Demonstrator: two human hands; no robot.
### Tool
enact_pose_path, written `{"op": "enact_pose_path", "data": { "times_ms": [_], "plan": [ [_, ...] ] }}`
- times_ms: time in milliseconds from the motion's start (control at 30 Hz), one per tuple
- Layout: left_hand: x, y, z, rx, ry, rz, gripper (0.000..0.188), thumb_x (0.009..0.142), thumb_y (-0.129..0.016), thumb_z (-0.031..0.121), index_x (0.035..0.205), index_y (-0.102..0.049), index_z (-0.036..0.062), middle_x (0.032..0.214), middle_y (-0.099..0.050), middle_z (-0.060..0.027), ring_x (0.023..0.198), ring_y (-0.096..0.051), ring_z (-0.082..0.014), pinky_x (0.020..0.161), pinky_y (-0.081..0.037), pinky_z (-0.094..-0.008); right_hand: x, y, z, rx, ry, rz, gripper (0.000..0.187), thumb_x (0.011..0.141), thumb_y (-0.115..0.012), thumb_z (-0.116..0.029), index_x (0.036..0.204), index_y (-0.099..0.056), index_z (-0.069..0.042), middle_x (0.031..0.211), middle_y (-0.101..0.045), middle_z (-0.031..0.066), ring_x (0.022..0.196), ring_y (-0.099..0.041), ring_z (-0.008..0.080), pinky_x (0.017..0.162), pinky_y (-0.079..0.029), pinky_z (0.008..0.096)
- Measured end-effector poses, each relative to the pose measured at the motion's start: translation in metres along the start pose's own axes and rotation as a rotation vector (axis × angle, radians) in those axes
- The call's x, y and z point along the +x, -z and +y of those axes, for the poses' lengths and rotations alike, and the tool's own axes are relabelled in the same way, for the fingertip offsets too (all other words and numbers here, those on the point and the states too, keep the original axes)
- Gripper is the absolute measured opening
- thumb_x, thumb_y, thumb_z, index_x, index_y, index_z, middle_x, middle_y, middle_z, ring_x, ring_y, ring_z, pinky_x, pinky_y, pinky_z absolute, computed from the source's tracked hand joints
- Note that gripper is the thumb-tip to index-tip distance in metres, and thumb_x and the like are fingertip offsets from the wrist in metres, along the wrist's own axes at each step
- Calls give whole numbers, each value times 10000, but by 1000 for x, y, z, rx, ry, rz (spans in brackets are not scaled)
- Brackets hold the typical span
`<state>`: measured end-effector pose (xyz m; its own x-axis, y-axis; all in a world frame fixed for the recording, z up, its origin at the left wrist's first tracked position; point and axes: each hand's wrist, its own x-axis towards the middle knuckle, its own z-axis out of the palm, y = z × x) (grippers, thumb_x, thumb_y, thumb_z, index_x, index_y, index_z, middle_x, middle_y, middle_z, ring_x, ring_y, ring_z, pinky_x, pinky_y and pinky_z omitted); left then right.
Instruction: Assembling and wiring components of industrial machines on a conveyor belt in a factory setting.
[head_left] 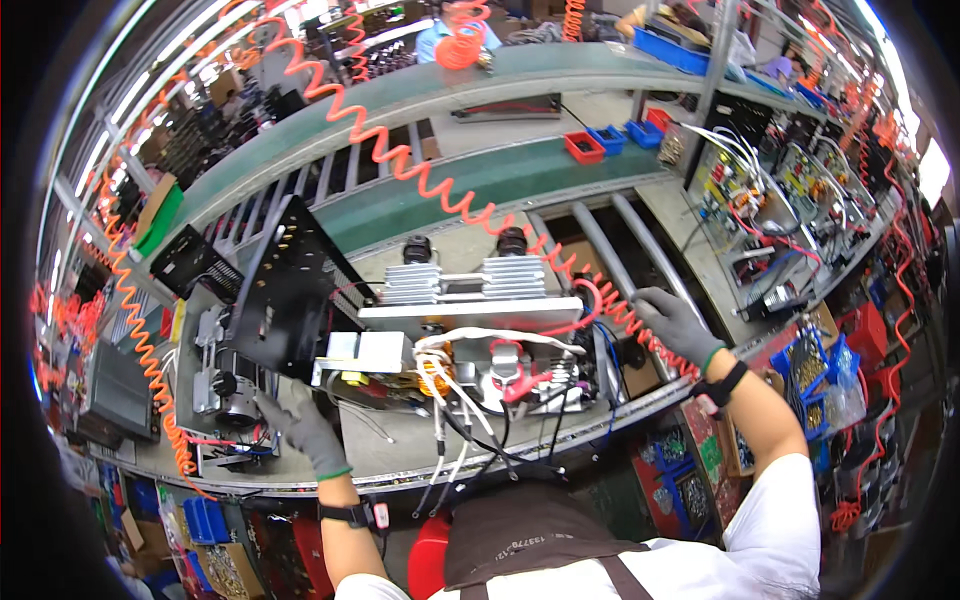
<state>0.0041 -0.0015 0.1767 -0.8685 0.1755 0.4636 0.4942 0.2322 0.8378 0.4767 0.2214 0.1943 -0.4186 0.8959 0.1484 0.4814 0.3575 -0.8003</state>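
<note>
An open electronic unit (470,330) with silver heat sinks, white and red wires and a metal frame lies on the bench in front of me. My left hand (300,425), in a grey glove, rests at the lower edge of a black perforated metal panel (290,290) that leans up at the unit's left side. My right hand (675,325), also gloved, reaches to the unit's right end, fingers curled near a red coiled air hose (430,180) and a red wire loop. Whether it grips anything is unclear.
A second unit (225,385) sits left of the panel. Green conveyor belts (450,185) run behind, with red and blue bins (610,140). A wired test rack (770,200) stands at right. Blue parts bins (815,375) sit at right below the bench. Other people work in the background.
</note>
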Motion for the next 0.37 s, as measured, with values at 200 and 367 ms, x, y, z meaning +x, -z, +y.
{"op": "enact_pose_path", "data": {
  "times_ms": [200,367],
  "plan": [
    [22,-65,-6,-382,239,60,744,856,-631,243,1422,-216,-5,1344,-414,-208,1146,-489,-286,982,-393,-360,63,-84,3,450,-117,47,244,923,-546,-190,1065,-602,2,924,-603,45,877,-561,111,781,-451,251],
    [26,-82,-35,-242,247,195,752,816,-640,187,1417,-234,-11,1398,-369,-213,1270,-381,-307,1083,-263,-425,95,-151,52,816,-89,57,240,887,-572,-125,1086,-624,-2,1064,-639,123,914,-643,249,816,-528,310]
  ]
}}
